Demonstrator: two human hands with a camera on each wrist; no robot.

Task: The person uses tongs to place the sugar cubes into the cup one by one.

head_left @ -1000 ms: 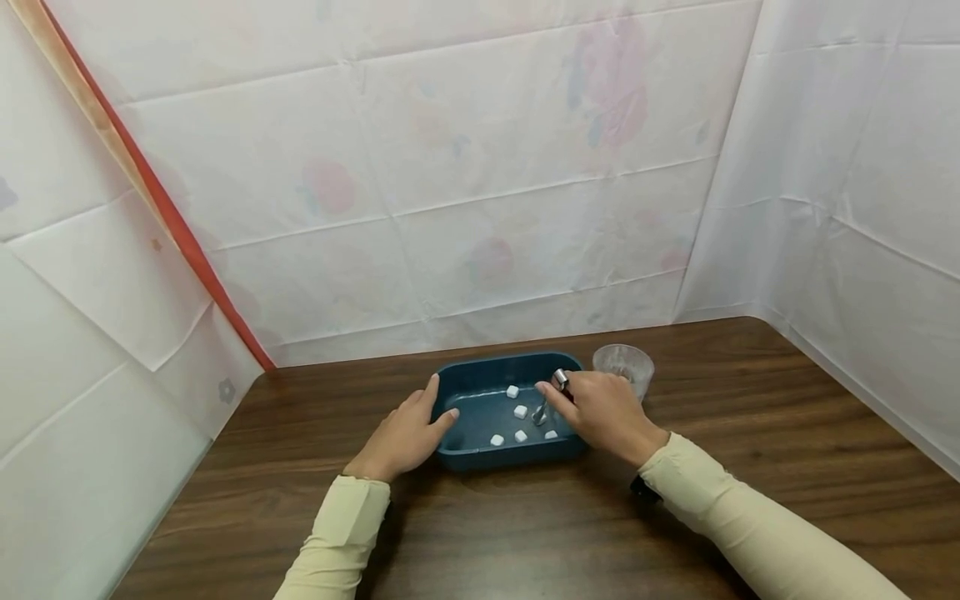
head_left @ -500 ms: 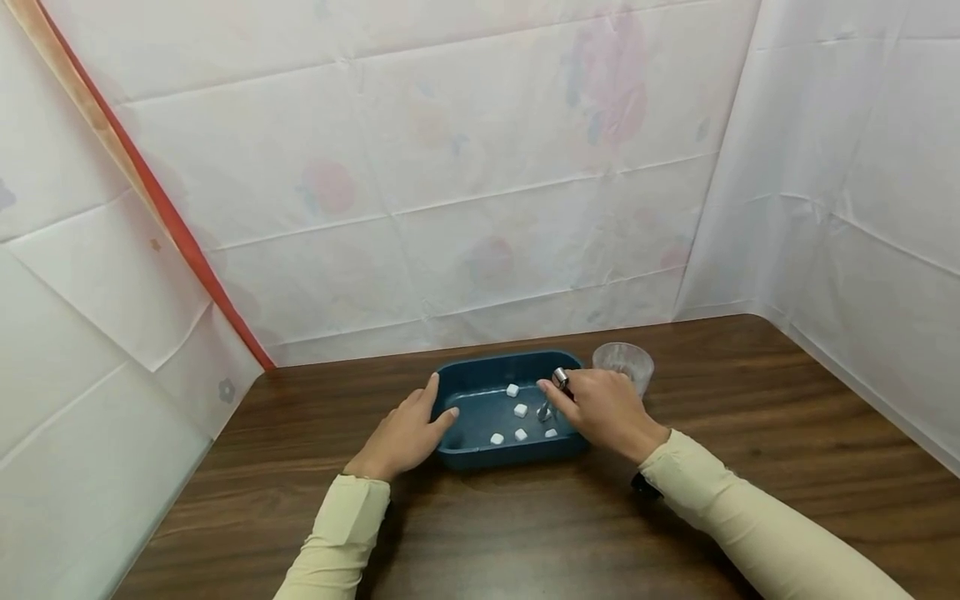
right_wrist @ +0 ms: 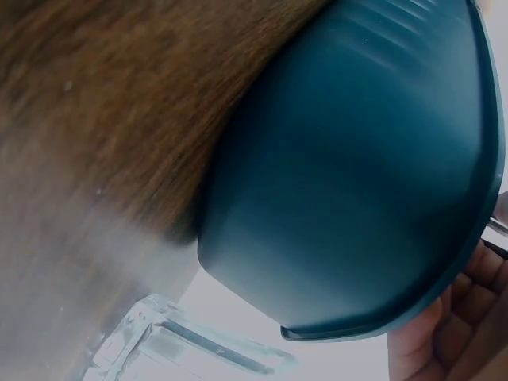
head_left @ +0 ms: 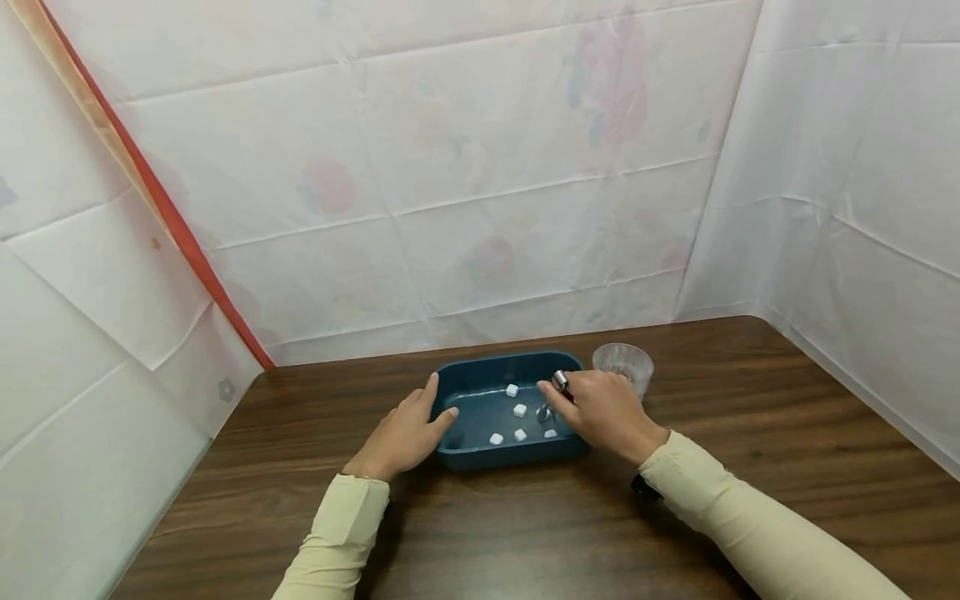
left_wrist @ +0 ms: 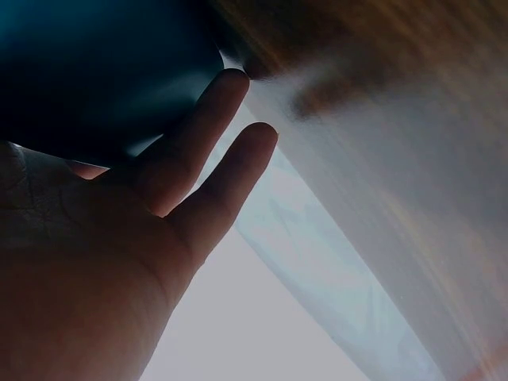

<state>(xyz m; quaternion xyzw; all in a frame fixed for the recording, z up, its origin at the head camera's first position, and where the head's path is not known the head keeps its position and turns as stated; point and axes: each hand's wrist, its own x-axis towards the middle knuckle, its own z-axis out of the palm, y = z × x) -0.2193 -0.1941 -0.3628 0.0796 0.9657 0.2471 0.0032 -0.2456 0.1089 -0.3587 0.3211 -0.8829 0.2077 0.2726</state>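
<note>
A dark teal tray (head_left: 510,454) with several small white cubes (head_left: 520,411) in it stands on the table. My left hand (head_left: 402,435) rests on the tray's left end, thumb inside over the rim and fingers along the outside; the left wrist view shows two straight fingers (left_wrist: 230,171) beside its wall. My right hand (head_left: 603,411), over the tray's right end, grips small silver tongs (head_left: 561,381). Their tips point down among the cubes at the right. In the right wrist view curled fingers (right_wrist: 468,309) show past the rim, and most of the tongs is hidden.
Behind my right hand stands a clear glass cup (head_left: 624,363), partly hidden by that hand. The brown wooden table (head_left: 480,533) ends at a pale patterned sheet (head_left: 420,275) at the back, with more sheeting at both sides.
The tongs' tips have shifted slightly right and away from me inside the tray, then held about still. The left hand, the tray and the cup stay in place.
</note>
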